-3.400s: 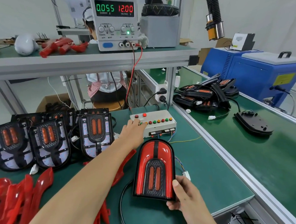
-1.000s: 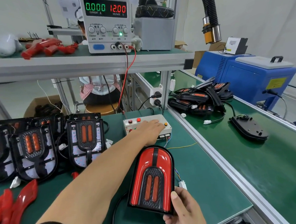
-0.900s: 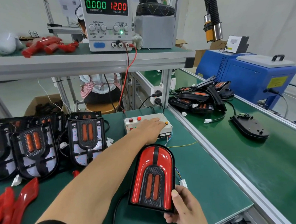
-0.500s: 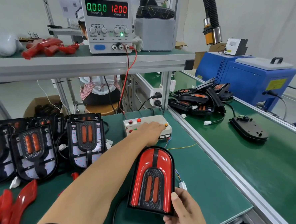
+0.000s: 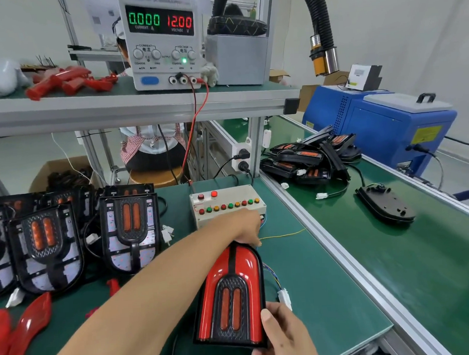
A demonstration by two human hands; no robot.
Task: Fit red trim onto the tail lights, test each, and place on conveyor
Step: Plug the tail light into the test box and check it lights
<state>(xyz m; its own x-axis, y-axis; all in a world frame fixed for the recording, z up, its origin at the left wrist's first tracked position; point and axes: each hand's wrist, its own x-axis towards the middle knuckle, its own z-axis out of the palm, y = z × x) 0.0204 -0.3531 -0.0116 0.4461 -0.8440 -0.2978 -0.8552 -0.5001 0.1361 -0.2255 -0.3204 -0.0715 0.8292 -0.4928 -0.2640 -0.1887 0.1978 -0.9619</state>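
Observation:
A tail light (image 5: 229,295) with red trim fitted stands tilted on the green bench, unlit. My right hand (image 5: 281,336) grips its lower right corner, thumb on the face. My left hand (image 5: 244,226) reaches across to the front edge of the white test box (image 5: 223,198), just below its row of coloured buttons; its fingertips are hidden behind the light's top. The light's white connector (image 5: 284,297) lies loose beside it. The power supply (image 5: 162,44) reads 0.000 A and 12.00 V.
Untrimmed tail lights (image 5: 129,225) lean in rows at left, with loose red trims (image 5: 30,321) in front. The green conveyor (image 5: 398,263) runs along the right, carrying one face-down light (image 5: 386,206) and a pile of lights (image 5: 309,156). A blue machine (image 5: 389,124) stands beyond.
My left hand has drawn back from the button row to the box's front edge. The current reading fell from 0.055 to 0.000. My right hand keeps its hold on the light.

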